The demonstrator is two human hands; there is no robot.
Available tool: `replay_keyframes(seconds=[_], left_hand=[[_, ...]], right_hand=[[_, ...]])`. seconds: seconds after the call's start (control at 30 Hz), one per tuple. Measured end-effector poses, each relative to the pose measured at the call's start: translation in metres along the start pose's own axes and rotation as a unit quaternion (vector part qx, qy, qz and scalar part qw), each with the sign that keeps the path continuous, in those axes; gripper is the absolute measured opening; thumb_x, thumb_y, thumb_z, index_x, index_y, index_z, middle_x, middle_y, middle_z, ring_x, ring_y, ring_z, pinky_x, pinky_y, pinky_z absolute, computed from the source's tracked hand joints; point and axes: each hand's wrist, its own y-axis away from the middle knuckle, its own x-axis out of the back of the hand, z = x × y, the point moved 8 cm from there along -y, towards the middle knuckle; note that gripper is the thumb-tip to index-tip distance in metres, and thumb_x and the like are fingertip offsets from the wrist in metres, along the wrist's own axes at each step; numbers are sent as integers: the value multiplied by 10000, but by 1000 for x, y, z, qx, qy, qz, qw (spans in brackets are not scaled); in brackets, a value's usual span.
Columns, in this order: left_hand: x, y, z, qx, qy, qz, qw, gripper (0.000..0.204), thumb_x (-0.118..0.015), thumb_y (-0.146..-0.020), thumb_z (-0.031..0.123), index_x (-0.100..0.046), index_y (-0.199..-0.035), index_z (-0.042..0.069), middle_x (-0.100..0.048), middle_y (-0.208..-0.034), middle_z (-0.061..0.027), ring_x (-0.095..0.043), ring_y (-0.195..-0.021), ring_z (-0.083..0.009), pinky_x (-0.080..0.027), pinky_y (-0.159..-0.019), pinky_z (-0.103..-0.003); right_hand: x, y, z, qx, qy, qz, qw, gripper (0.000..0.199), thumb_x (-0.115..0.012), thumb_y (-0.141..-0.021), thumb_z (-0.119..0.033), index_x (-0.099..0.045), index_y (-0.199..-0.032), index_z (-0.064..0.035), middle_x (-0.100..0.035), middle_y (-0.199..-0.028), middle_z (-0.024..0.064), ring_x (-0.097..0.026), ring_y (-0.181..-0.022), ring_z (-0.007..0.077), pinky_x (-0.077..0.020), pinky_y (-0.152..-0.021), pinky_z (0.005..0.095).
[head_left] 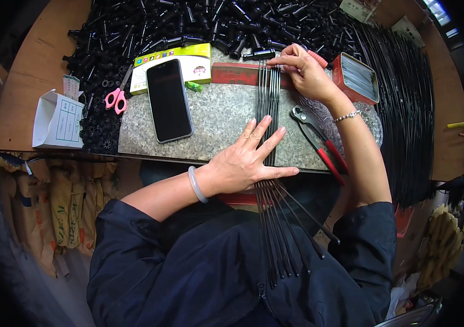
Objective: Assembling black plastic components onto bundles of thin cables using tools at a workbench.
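Note:
Several thin black rods (283, 240) lie side by side across the front edge of a grey speckled board (215, 117). Their lower ends fan out over my lap. My left hand (245, 161) rests flat on them with its fingers spread. At the rods' far ends, over a red strip (234, 74), my right hand (311, 75) is closed in a pinch. What sits between those fingertips is too small to make out. Red-handled pliers (322, 143) lie just right of the rods, below my right wrist.
A black phone (169, 101) leans on a yellow-green box (202, 57), with pink-handled scissors (116, 100) to its left. Black plastic parts (188, 22) heap up behind. Right stand a red tin (357, 79) of thin pieces and a large bundle of black rods (406, 109). A white carton (57, 121) stands far left.

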Motion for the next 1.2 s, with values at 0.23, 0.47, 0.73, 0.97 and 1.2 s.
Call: replay_keyframes(seconds=[0.23,0.47,0.73,0.97,1.2], left_hand=[[-1,0,-1,14,-4,15,1000,634,-543,-760,162,-428,-1322,432,-318,-1390,-274,-339,-1248,-521,-367,-989,-579],[1,-1,-2,17,5,30,999,647,-552,-741,146,-445,-1314,427,-313,-1396,-268,-347,-1242,-519,-385,-980,-574],[0,0,-3,20,11,28,999,638,-545,-748,142,-450,-1312,425,-316,-1395,-268,-354,-1241,-511,-393,-982,-557],[0,1,-4,21,7,41,999,613,-531,-764,136,-464,-1303,420,-348,-1375,-266,-352,-1249,-498,-405,-974,-547],[2,1,-5,22,-2,39,999,592,-518,-775,135,-474,-1296,413,-349,-1386,-247,-350,-1258,-485,-382,-982,-573]], right_hand=[[0,0,2,-4,6,-1,1000,378,-473,-810,107,-661,-1068,-97,-483,-947,65,-496,-921,187,-405,-868,262],[2,-2,5,-4,7,-12,1000,373,-480,-811,99,-662,-1068,-99,-490,-956,67,-501,-935,185,-403,-875,267],[0,-2,2,3,-11,-9,1000,352,-479,-816,90,-663,-1053,-93,-487,-971,66,-493,-957,185,-393,-894,274],[3,-4,2,-5,-1,9,1000,310,-519,-819,50,-681,-1029,-111,-517,-952,83,-518,-912,203,-423,-868,295],[9,-1,3,-27,-23,24,999,240,-543,-835,26,-678,-998,-89,-529,-910,61,-529,-837,174,-429,-784,278]])
